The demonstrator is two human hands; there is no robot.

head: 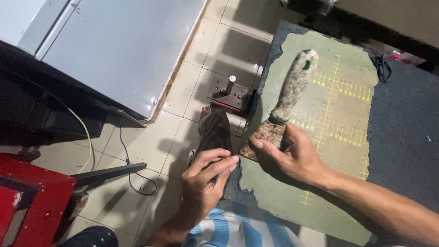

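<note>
open room is left on the green cutting mat (338, 151) beyond the scraper (281, 110); the floor route is blocked by a metal block (230, 93).

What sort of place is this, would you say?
Probably a small home workshop. A worn green cutting mat covers the bench, the right hand presses a stained scraper onto it, and a metal jig and red machine stand on the tiled floor.

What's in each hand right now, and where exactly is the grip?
The right hand presses on the rusty blade of a scraper, not its handle. The left hand pinches something thin and dark; what it is cannot be told.
</note>
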